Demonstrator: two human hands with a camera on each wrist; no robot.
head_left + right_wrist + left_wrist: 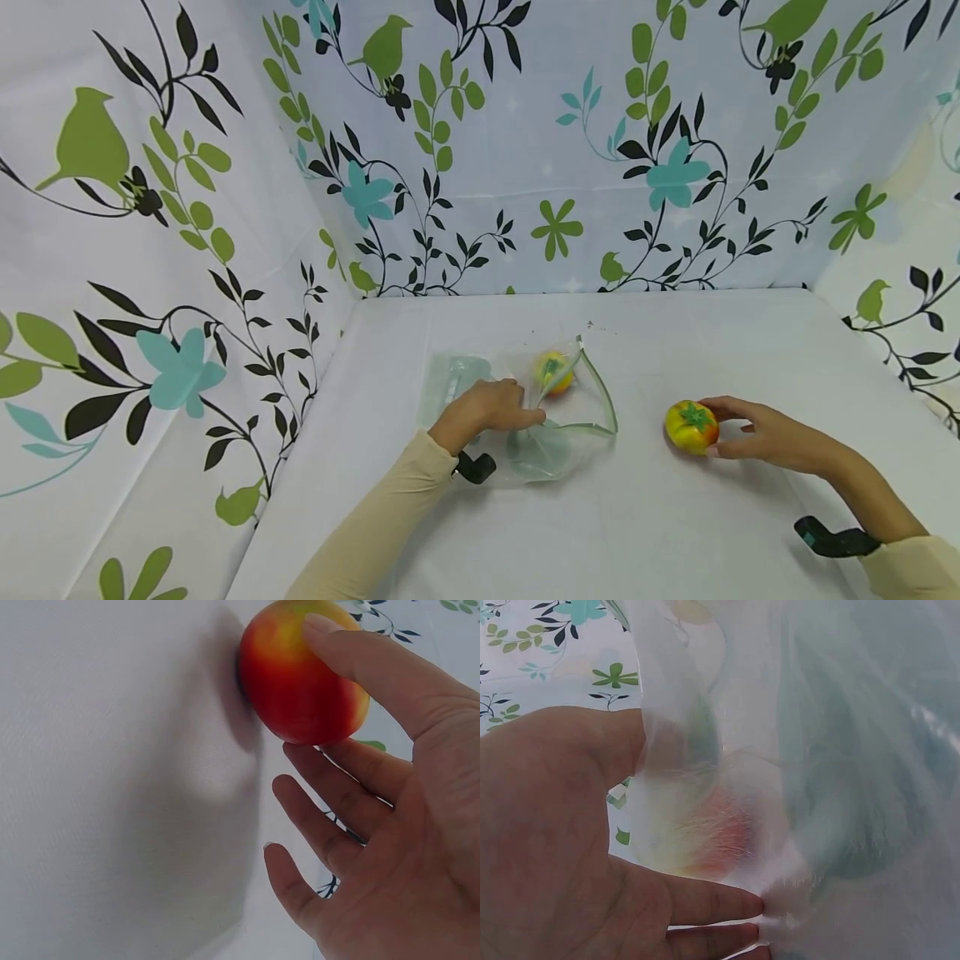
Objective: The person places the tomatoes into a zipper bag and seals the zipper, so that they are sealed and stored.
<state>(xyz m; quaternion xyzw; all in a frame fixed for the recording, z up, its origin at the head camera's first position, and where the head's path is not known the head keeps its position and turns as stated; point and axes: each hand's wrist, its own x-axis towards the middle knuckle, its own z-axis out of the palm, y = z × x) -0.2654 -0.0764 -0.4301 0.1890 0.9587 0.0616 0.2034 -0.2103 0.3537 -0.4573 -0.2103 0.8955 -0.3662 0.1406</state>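
Note:
My left hand (487, 410) grips a clear zip bag (581, 454) with a green-edged mouth that stands open toward the right. A yellow-and-red toy tomato (553, 372) with a green top shows through the plastic, as does a pale green translucent piece (538, 452). In the left wrist view the bag's film (877, 915) spreads before the fingers, blurring what lies behind it. To the right, my right hand (772, 437) pinches a second toy tomato (686, 427) between thumb and fingertips, low over the table. Seen from the right wrist, this toy tomato (304, 682) has a glossy red side.
Left of the bag's mouth, another pale green translucent piece (465, 375) lies under or within the plastic. The white table (637, 525) meets a patterned cloth backdrop (480, 192) behind and at both sides. Each wrist carries a small black camera.

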